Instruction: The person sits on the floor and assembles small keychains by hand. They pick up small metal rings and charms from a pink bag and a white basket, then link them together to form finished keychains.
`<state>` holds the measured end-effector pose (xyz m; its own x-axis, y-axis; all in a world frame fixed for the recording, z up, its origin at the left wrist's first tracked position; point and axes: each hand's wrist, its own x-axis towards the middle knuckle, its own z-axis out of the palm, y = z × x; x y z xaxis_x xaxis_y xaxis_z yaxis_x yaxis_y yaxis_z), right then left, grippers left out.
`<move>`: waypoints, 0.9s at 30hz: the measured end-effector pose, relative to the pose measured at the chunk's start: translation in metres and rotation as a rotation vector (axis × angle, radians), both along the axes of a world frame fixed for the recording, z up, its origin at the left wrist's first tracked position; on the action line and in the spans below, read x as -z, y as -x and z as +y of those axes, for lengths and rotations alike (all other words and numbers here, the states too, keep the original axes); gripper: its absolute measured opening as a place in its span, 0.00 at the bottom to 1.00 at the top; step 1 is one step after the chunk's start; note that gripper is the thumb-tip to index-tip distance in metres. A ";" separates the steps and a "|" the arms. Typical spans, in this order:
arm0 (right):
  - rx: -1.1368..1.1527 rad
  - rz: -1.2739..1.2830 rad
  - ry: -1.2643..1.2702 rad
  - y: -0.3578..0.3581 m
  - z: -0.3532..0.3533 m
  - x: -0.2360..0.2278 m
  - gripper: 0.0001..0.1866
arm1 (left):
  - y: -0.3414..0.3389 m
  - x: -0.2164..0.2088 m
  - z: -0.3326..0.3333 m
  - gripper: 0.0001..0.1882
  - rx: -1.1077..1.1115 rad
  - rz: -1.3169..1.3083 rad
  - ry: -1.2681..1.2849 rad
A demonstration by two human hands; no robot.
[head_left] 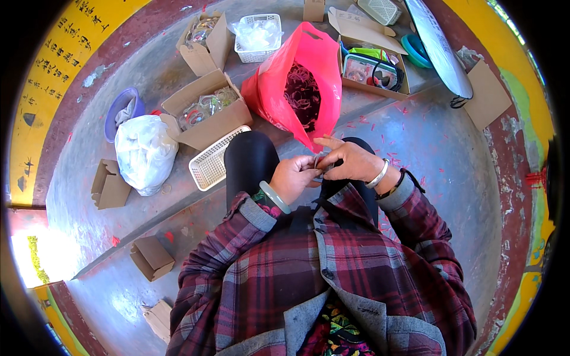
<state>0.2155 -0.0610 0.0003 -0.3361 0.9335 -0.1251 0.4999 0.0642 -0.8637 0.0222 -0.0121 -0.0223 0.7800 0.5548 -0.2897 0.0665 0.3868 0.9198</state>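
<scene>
Work over my knees, seen from above. The large pink-red bag [275, 95] stands just beyond my knees [252, 159], mouth gaping toward me and a dark red heap of thin, loop-like pieces [301, 98] inside. I judge it best to leave its near lip slack, so that it does not tug at my fingers. The open cardboard box [230, 123] of clear and coloured rings, left of the bag, and the pale basket [208, 172] on its near side are best left clear of my elbows. My left hand [291, 181] is curled, pinching from the left; my right hand [355, 161] meets it from the right, thumb and finger closed in a pinch, another finger raised toward the bag. Between them, over the gap between my knees, is the small piece [319, 162]. The step appears to be fine fingertip work: let the left pinch steady the piece and the right make the small movements, wrists low, with light pressure, since a hard squeeze could bend or flick it away.

Hard to make out: the bag's base and the depth of its heap; most of my right knee, behind the right hand; whether the raised finger touches the bag's lip; and, smallest, the piece itself, largely covered by fingertips, its shape and material uncertain.
</scene>
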 end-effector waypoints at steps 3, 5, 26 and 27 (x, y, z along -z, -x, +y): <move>-0.112 -0.133 0.009 0.004 0.001 0.005 0.13 | -0.001 0.004 -0.003 0.12 -0.038 -0.010 -0.004; -0.018 -0.059 0.011 0.009 -0.003 0.013 0.12 | 0.001 0.013 -0.001 0.13 -0.029 -0.029 -0.006; 0.965 1.298 0.437 0.064 0.027 0.006 0.06 | -0.028 0.000 0.011 0.30 -0.444 -0.408 -0.314; 0.831 1.267 0.482 0.065 0.027 0.003 0.08 | -0.027 -0.004 0.017 0.22 -0.497 -0.479 -0.178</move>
<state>0.1509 -0.0345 -0.0031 0.1129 0.8599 -0.4979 -0.7728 -0.2389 -0.5879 0.0497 0.0052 -0.0183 0.4412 0.8848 0.1498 -0.5060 0.1074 0.8558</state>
